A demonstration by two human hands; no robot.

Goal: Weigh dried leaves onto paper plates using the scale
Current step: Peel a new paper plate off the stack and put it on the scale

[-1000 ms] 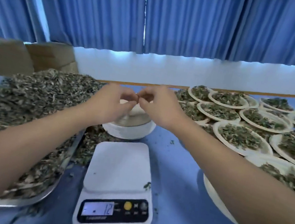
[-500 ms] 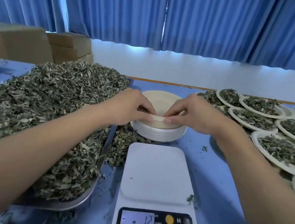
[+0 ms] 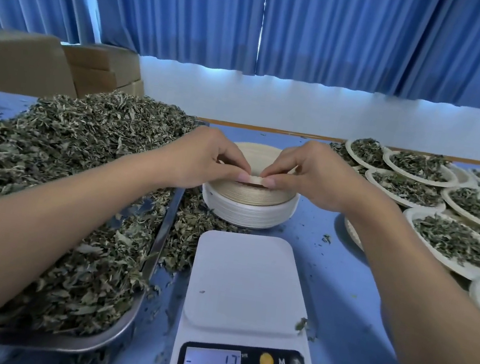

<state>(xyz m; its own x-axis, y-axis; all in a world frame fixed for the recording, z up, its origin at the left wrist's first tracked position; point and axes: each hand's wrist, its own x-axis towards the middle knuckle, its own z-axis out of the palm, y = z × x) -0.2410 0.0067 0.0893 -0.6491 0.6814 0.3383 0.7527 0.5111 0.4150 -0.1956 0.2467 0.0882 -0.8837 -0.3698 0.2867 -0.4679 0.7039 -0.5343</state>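
A: While bent over the round stack of pale paper plates (image 3: 246, 213), pinched the near rim of the topmost beige plate (image 3: 255, 179) from both sides: left hand (image 3: 205, 158) on one side, right hand (image 3: 316, 177) on the other, with thumb tips (image 3: 244, 177) nearly touching.

B: Gripped anything besides?

A: Only that thin edge. Curled the fingers of both tightly round it. Could not tell whether raised clear of the plates beneath. Beige plates above and white plates below in that stack, directly under both hands.

B: And the white rectangular digital scale (image 3: 246, 281)?

A: Sat nearer than both hands, between the two forearms, on the blue tabletop (image 3: 341, 288). Carried a leaf crumb or two at the platform's edge. Showed a minus sign and 12 on the lit display (image 3: 212, 362).

B: And the dried grey-green leaves (image 3: 64, 172)?

A: Heaped high to the left of the left hand, on a rectangular metal tray (image 3: 119, 328), partly under the left forearm. Spilled also past the tray's edge, down beside the stack, just below the left hand.

B: To the right of the right hand?

A: Round white paper plates filled with leaves (image 3: 452, 239), laid overlapping in rows, apart from the stack.

B: Beyond the hands?

A: Pleated blue curtains (image 3: 331, 31) above a white wall. Brown cardboard boxes (image 3: 24, 65) off past the left hand, behind the heap.
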